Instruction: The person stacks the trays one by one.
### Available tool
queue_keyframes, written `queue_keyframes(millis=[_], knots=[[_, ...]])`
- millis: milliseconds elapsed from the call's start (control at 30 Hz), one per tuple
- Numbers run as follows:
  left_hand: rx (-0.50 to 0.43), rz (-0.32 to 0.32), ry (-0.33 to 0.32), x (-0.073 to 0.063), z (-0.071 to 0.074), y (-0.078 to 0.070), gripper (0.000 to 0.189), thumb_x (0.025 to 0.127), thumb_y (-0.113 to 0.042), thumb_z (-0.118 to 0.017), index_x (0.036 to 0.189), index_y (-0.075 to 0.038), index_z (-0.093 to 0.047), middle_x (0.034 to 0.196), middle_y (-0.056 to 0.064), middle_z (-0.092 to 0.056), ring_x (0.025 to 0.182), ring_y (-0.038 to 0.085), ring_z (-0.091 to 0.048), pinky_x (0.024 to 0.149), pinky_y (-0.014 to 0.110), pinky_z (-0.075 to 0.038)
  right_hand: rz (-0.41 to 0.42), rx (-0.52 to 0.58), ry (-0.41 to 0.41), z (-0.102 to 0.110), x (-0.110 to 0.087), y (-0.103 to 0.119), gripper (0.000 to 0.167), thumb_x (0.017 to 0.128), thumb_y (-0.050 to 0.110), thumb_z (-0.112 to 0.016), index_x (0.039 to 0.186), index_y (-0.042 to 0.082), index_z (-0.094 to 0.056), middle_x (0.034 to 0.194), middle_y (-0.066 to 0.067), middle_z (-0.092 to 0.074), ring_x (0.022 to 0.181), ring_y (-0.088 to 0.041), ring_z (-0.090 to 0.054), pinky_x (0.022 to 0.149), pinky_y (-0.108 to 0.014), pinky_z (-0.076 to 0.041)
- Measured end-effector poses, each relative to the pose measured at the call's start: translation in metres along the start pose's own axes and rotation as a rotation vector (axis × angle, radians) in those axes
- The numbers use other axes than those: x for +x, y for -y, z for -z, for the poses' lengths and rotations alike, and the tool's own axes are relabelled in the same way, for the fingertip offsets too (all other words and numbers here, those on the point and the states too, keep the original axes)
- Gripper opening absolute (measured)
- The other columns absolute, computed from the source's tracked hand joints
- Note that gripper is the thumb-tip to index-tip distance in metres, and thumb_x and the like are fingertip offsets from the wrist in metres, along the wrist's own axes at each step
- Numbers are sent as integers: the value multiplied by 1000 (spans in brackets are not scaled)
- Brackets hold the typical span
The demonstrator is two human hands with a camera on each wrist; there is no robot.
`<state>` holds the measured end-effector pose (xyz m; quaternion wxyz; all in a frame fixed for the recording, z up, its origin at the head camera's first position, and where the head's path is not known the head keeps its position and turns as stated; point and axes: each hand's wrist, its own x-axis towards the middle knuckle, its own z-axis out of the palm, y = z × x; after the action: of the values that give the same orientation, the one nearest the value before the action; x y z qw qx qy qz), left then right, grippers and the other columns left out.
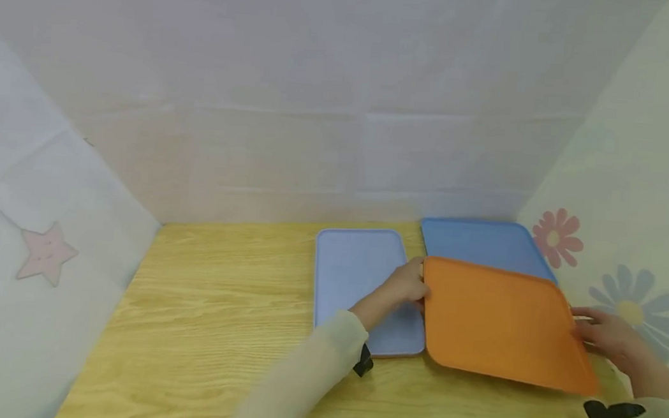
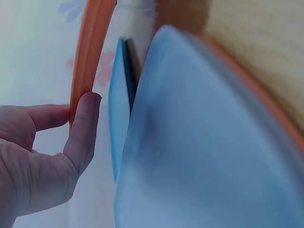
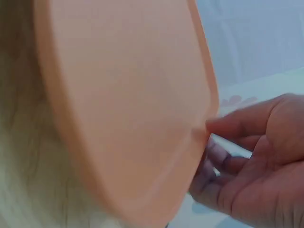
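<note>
An orange rectangular tray point(image 1: 500, 321) is held between both hands at the right of the table, its near right corner tilted. My left hand point(image 1: 404, 283) pinches its left edge between thumb and fingers, as the left wrist view also shows on the tray's rim point(image 2: 90, 47). On the opposite side my right hand point(image 1: 608, 334) grips the right edge; in the right wrist view the thumb lies on the rim and the fingers curl underneath. Below my left forearm lies a pale blue tray point(image 1: 356, 268), with an orange edge point(image 2: 256, 88) showing under it.
A darker blue tray point(image 1: 476, 240) lies at the back right corner, partly covered by the orange one. The wood-grain table point(image 1: 219, 304) meets pale walls at the back and both sides. Flower decals point(image 1: 630, 310) and a pink star point(image 1: 48, 253) mark the side walls.
</note>
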<state>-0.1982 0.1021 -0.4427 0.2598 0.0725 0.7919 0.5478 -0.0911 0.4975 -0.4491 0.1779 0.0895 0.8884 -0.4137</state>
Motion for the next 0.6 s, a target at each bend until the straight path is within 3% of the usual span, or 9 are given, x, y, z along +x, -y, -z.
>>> queue_keyframes(millis=[100, 200, 400, 600], knots=[[-114, 14, 4, 0, 17, 4, 85, 85, 13, -70, 157, -14, -34, 100, 12, -67, 69, 28, -71, 70, 48, -64, 59, 133, 55, 0, 4, 2, 64, 108, 16, -48, 149, -20, -16, 120, 5, -64, 95, 5, -63, 83, -30, -60], [-160, 9, 10, 0, 34, 10, 84, 85, 12, -69, 157, -15, -34, 103, 11, -65, 71, 27, -70, 71, 50, -63, 91, 210, 107, -3, 11, 9, 69, 108, 20, -50, 154, -15, -11, 116, 21, -57, 98, 7, -62, 84, -27, -59], [-189, 6, 20, -2, 69, 24, 83, 86, 9, -70, 156, -18, -33, 110, 13, -63, 73, 26, -70, 68, 46, -64, 107, 312, 201, -10, 27, 33, 75, 107, 17, -51, 157, -9, -2, 118, 24, -57, 105, 1, -64, 88, -28, -59], [-259, 18, 24, -12, 95, 33, 85, 85, 8, -71, 156, -18, -31, 119, 16, -59, 74, 26, -69, 70, 45, -64, 125, 325, 226, -16, 38, 56, 75, 107, 18, -51, 159, -6, -3, 117, 17, -64, 106, -4, -66, 88, -29, -59]])
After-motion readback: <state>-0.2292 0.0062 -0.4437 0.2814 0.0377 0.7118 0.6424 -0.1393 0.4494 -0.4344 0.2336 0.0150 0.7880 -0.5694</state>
